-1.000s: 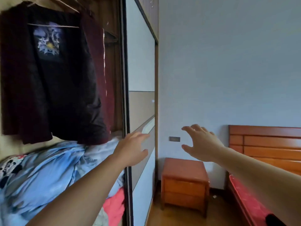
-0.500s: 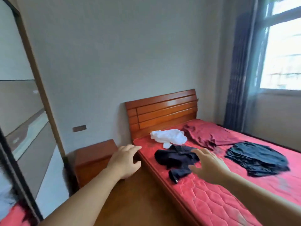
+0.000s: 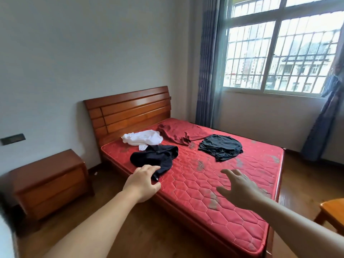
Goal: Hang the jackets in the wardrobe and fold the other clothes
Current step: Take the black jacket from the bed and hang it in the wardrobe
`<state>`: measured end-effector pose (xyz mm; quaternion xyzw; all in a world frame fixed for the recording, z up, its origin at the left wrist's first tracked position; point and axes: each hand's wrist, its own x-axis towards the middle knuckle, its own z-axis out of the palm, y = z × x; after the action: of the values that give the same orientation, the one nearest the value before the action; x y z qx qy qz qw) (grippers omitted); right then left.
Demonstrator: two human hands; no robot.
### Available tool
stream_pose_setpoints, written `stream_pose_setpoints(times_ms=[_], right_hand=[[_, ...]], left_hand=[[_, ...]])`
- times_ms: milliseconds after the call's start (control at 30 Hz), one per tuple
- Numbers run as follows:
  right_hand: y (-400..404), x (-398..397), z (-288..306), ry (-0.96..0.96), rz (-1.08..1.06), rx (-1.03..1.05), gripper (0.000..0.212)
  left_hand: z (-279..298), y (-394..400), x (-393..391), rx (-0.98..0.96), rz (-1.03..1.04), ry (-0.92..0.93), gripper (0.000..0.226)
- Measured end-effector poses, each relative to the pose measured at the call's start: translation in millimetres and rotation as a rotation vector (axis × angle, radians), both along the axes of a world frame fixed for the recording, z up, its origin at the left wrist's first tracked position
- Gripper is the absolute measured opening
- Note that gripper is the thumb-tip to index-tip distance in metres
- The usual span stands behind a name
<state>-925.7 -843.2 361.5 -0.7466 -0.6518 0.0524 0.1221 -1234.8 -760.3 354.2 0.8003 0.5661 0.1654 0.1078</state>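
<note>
Garments: we count four on the red mattress point(image 3: 214, 185); a white garment point(image 3: 142, 138), a maroon garment point(image 3: 176, 134), a near-black crumpled garment point(image 3: 154, 159) and a dark grey garment point(image 3: 221, 147); all lie loose and unfolded toward the headboard end.
Hands: we count two, both bare and reaching forward; the left hand point(image 3: 143, 182) has its fingers bent down at the near edge of the near-black crumpled garment, and we cannot tell whether it grips the cloth; the right hand point(image 3: 237, 187) is spread with fingers apart above bare mattress and holds nothing.
Surroundings: one wooden headboard point(image 3: 130, 112) against the grey wall; one wooden nightstand point(image 3: 48, 181) beside the bed on the left; one barred window point(image 3: 283, 51) flanked by blue curtains point(image 3: 206, 62); part of a wooden chair point(image 3: 333, 211) at the right edge.
In the way: we see nothing between the hands and the garments; the white garment overlaps the far edge of the near-black one.
Materials: the mattress is quilted in hexagons, with grey worn patches; the furniture is glossy reddish wood; the floor point(image 3: 167, 237) is brown wood.
</note>
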Motion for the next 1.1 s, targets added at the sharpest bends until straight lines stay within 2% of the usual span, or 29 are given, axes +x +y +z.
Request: stream_pose_setpoints(times_ms=[267,467,800,1100], right_hand=[[-3.2,-20.4,-6.9,0.053,0.119,0.006,0.069],[43.9,-40.4,-15.6,0.073,0.158,-0.008,0.069],[232.5,-84.1,-35.4,-0.008,0.188,-0.073,0.067],[401.8,-87.5,-49.4,-0.011,0.162,-0.113,0.065]], left_hand=[[5.6,-44.7,9.5,-0.007,0.106,0.087,0.062],[-5.1,-18.1,-0.9,-0.025,0.142,0.138,0.062],[-40.3,162.0,-47.9,-0.122,0.188,0.051,0.062],[-47.9,335.6,-55.4,-0.185,0.170,0.056,0.063]])
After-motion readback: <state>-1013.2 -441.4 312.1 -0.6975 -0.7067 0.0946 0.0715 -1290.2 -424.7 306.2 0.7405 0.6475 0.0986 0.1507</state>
